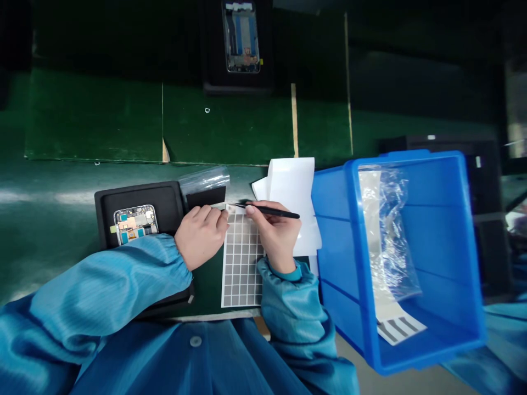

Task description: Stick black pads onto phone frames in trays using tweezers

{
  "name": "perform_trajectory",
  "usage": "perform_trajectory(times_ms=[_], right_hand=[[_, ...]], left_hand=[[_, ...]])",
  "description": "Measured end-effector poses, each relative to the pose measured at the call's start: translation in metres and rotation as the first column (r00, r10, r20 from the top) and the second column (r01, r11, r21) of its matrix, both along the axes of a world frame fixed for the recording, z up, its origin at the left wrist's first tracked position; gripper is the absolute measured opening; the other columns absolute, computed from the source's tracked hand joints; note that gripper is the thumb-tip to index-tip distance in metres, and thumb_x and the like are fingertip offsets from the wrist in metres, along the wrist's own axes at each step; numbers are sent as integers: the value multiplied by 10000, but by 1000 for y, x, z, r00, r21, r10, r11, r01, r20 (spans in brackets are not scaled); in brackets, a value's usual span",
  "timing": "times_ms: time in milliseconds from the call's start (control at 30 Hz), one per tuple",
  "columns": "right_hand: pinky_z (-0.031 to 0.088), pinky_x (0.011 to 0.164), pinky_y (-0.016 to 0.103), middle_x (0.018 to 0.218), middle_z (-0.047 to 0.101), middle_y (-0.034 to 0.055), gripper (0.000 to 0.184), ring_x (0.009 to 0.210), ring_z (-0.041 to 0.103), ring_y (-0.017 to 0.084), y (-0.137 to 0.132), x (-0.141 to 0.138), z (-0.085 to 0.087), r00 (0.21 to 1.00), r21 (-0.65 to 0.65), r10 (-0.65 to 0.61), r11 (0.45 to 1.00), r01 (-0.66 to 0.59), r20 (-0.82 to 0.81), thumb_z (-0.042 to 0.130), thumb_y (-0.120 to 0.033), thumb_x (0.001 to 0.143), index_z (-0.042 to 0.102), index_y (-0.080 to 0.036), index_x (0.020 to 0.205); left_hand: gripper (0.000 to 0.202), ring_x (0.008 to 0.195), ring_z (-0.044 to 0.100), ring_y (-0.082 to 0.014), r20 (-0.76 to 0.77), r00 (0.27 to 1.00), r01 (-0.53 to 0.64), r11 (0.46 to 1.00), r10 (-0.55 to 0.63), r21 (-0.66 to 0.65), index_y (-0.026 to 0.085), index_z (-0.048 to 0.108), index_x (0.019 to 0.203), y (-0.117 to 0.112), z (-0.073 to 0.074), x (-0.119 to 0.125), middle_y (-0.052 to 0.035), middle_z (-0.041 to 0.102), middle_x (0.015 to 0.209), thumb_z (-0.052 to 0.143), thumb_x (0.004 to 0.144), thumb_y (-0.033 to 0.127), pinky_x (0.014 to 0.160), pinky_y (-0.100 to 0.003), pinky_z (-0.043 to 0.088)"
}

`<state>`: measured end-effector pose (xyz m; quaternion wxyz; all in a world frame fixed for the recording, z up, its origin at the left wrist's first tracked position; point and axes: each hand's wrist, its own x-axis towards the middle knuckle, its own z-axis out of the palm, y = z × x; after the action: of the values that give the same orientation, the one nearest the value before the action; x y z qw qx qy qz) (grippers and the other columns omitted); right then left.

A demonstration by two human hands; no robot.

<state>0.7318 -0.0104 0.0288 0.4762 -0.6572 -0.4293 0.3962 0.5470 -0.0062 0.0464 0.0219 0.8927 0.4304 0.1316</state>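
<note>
My right hand (280,236) is closed around black tweezers (275,212), whose tips point left to the top edge of a white sheet (242,269) printed with rows of grey squares. Right by those tips, my left hand (202,237) rests with its fingers curled at the sheet's upper left corner. A pale strip shows beyond its fingertips, but what they grip is hidden. To the left, an opened phone (135,222) with bare circuit boards lies in a black foam tray (171,211), partly covered by my left sleeve.
A blue bin (335,236) at the right holds clear plastic wrap (393,236) and used paper strips. White paper (290,186) lies beside it. Clear film with a black piece (206,196) is behind my left hand. Another opened phone (242,38) sits at the back.
</note>
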Motion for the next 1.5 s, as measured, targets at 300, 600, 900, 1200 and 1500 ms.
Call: perform_trajectory(times_ms=[300, 600, 900, 1200, 1500], right_hand=[[639, 726, 380, 823, 780, 62, 260, 742, 749, 232, 2, -2, 3, 1000, -11, -15, 1000, 16, 22, 860, -392, 741, 764, -183, 863], [612, 609, 336, 753, 769, 42, 250, 616, 718, 202, -3, 2, -1, 997, 16, -64, 998, 64, -40, 863, -377, 741, 749, -189, 861], [598, 571, 301, 783, 774, 30, 186, 594, 717, 190, -22, -8, 32, 996, 107, -24, 994, 34, -91, 891, -309, 727, 757, -222, 822], [642, 646, 289, 837, 782, 17, 152, 709, 762, 206, -30, -49, 48, 975, 118, 100, 990, -77, -200, 870, -272, 762, 763, -250, 868], [644, 664, 269, 857, 787, 15, 138, 706, 759, 186, -32, -91, 46, 948, 70, 212, 977, -201, -237, 863, -239, 770, 768, -253, 868]], left_hand=[[215, 754, 578, -214, 21, 999, -25, 999, 26, -42, 108, 698, 1018, 0, -1, 0, -87, 651, 805, 534, 975, 240, 672, -375, 401], [199, 764, 602, -225, 12, 1000, -19, 999, 19, -28, 95, 711, 1021, 2, -1, 1, -79, 663, 800, 616, 921, 238, 680, -367, 443], [177, 625, 560, -95, 392, 856, -22, 781, 337, -624, 216, 716, 1020, 12, 37, -27, 32, 680, 809, 709, 852, 269, 606, -235, 466], [122, 545, 440, -73, 511, 690, 18, 694, 513, -720, 190, 742, 827, -8, 46, -71, 14, 659, 746, 650, 876, 255, 533, -232, 365], [148, 528, 447, -77, 491, 610, -88, 669, 622, -738, 195, 749, 812, -27, 45, -103, 30, 647, 655, 660, 868, 298, 524, -222, 369]])
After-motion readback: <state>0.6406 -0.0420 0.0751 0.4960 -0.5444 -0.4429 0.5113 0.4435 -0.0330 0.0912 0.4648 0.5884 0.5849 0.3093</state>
